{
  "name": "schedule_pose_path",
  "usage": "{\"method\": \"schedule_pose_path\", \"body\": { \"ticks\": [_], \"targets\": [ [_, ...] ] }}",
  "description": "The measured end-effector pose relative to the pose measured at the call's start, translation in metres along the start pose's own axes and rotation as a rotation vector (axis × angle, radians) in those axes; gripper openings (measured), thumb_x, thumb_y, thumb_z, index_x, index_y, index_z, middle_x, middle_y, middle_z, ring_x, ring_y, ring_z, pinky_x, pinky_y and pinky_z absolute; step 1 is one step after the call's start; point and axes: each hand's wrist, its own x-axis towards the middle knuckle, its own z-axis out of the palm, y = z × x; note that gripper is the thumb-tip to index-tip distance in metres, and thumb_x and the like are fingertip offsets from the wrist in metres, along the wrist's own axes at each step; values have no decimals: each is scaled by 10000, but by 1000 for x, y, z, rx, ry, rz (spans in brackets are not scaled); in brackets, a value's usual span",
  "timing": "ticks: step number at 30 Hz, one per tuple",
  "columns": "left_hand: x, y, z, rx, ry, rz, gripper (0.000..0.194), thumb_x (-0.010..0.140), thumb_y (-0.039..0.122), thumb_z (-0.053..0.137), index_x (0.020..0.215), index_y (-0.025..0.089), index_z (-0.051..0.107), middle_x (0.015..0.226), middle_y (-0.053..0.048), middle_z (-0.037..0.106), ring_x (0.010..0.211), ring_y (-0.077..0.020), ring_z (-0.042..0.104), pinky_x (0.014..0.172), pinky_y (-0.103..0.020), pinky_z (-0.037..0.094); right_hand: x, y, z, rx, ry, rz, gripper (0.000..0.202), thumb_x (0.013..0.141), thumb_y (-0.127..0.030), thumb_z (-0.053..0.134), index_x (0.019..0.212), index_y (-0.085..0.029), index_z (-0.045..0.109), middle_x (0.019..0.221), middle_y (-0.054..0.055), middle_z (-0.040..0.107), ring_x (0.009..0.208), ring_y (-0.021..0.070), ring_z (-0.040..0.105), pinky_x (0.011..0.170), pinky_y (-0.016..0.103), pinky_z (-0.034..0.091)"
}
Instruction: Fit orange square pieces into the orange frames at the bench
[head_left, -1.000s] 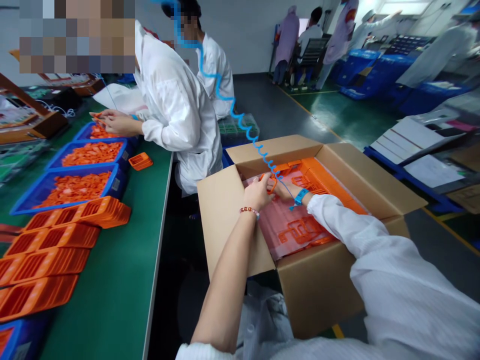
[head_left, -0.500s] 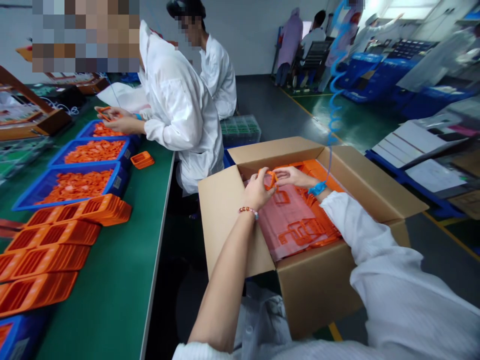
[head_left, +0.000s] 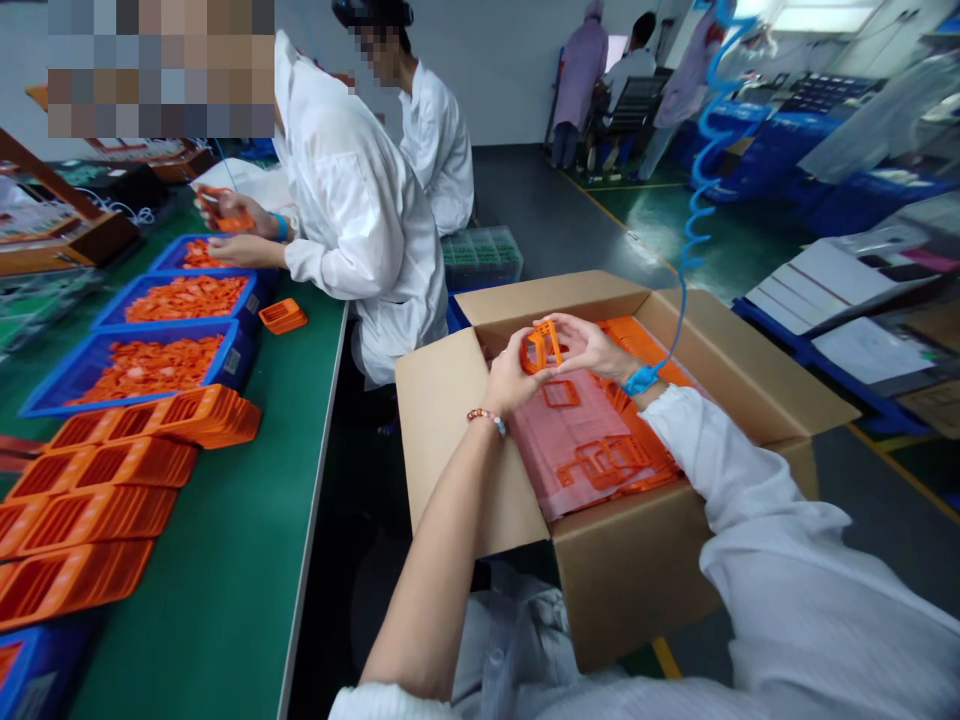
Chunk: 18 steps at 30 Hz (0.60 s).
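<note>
- Head view, the only one, looking down along the wearer's forearms: the left hand (head_left: 510,378) and right hand (head_left: 596,350) meet above an open box (head_left: 637,590).
- Both hands pinch an orange frame (head_left: 556,345), fingers and thumbs at opposite sides; whether this is one piece or two together, I cannot tell.
- The frame is raised over the box's left part, above a pink sheet (head_left: 551,440). Loose frames (head_left: 611,460) lie on or beneath that sheet; which, I cannot tell.
- The bars look thin, so a light hold at the outer edges, without twisting, would likely suit them best.
- A blue cord (head_left: 683,300) runs up from a band (head_left: 641,380) on the right wrist; it would be wise to keep it from snagging on the frames.
- Bent wrists close to the box flap (head_left: 450,430) call for care not to knock it.
- Writing: a bin (head_left: 247,338) on the bench (head_left: 255,560) bears a pale label (head_left: 232,364), too small to read. The visible box sides show no legible print, and no brand can be made out.
</note>
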Motion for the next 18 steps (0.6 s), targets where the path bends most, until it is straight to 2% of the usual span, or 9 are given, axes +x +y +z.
{"method": "schedule_pose_path", "body": {
  "ticks": [3,5,8,11,15,18],
  "targets": [
    [5,-2,-5,-356,7,-134,707,770,306,794,1366,203,428,1123,-97,680,982,-223,680,877,-387,559,-2,-8,12,-118,6,-83,846,538,-247,947,1302,-315,588,1480,85,501,1314,320,525,942,448,587],
    [8,-2,-9,-489,-28,-186,736,758,342,811,1361,181,422,1061,-91,685,912,-198,682,842,-367,563,-3,-11,20,-243,15,-136,837,553,-279,944,1315,-297,599,1470,92,504,1325,324,516,981,443,570],
    [10,-1,-13,-494,-82,-196,818,661,369,886,1324,153,459,1043,-102,685,903,-203,674,818,-356,564,-5,-14,28,-330,22,-199,838,580,-314,932,1346,-283,592,1464,103,506,1342,331,505,990,429,569],
    [10,-1,-15,-471,-115,-197,915,591,361,924,1347,146,455,1090,-127,679,973,-241,670,816,-363,569,-6,-15,30,-317,-11,-183,872,600,-324,924,1389,-274,558,1445,114,534,1330,328,521,974,427,579],
    [10,1,-17,-541,-186,-198,1081,595,324,919,1486,154,332,1135,-140,681,1031,-265,669,840,-381,572,-5,-15,31,-290,-41,-165,912,583,-322,931,1409,-259,550,1448,116,550,1312,323,545,1000,431,562],
    [10,0,-16,-525,-197,-144,1008,645,322,887,1492,186,356,1180,-132,675,1046,-258,662,840,-364,569,-2,-12,20,-299,-28,-159,941,566,-341,933,1419,-250,548,1443,115,565,1293,327,564,1004,435,554]
  ]
}}
